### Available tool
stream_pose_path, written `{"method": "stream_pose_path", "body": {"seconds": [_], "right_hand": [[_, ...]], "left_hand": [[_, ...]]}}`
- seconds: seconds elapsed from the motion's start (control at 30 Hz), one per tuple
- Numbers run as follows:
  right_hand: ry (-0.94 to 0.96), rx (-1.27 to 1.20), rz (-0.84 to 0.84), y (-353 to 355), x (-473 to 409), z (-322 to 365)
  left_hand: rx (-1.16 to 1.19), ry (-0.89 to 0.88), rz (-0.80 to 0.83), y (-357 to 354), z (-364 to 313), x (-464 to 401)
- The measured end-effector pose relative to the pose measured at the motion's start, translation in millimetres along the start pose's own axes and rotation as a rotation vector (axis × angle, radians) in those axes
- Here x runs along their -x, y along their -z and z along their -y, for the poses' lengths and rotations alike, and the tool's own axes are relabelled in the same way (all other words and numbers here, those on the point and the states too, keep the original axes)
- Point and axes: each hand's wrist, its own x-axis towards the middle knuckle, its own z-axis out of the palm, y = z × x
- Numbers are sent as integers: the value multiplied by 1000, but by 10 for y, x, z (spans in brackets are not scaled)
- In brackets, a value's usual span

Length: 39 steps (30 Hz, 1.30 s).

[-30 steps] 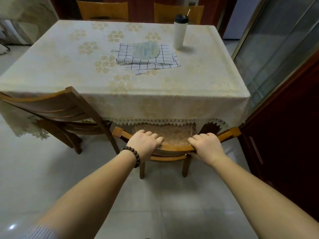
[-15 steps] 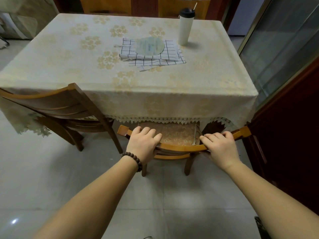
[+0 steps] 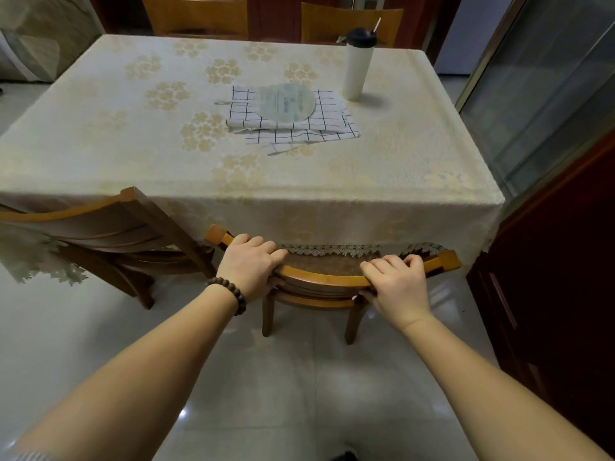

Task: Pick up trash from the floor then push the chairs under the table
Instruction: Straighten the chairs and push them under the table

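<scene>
A wooden chair (image 3: 327, 280) stands at the near side of the table (image 3: 366, 181), its seat mostly under the lace hem of the cream tablecloth. My left hand (image 3: 250, 268), with a bead bracelet on the wrist, grips the left part of the chair's curved top rail. My right hand (image 3: 397, 283) grips the right part of the same rail. A second wooden chair (image 3: 109, 234) stands to the left, angled and partly out from the table. No trash shows on the pale tiled floor (image 3: 273, 394).
On the table lie a checked cloth (image 3: 326, 126) with a round paper fan (image 3: 286, 102) and a white tumbler (image 3: 356, 66) with a dark lid. Two more chairs (image 3: 196, 16) stand at the far side. A dark wooden cabinet (image 3: 562, 261) is close on the right.
The chair has slid further under the table, so less of its seat shows. Both hands stayed on the top rail and moved forward with it.
</scene>
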Motion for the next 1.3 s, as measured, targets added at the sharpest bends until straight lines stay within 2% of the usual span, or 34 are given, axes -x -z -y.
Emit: {"method": "stream_pose_path", "body": {"seconds": [0.33, 0.67, 1.03, 1.3], "right_hand": [[37, 39, 24, -163, -505, -535], [38, 44, 143, -254, -887, -1159], [10, -7, 165, -243, -949, -1030], [58, -14, 135, -257, -1069, -701]], "left_hand": [[10, 38, -43, -59, 13, -600], [39, 107, -53, -53, -213, -1178], [6, 58, -43, -67, 12, -1224], [-16, 186, 73, -50, 317, -1177]]}}
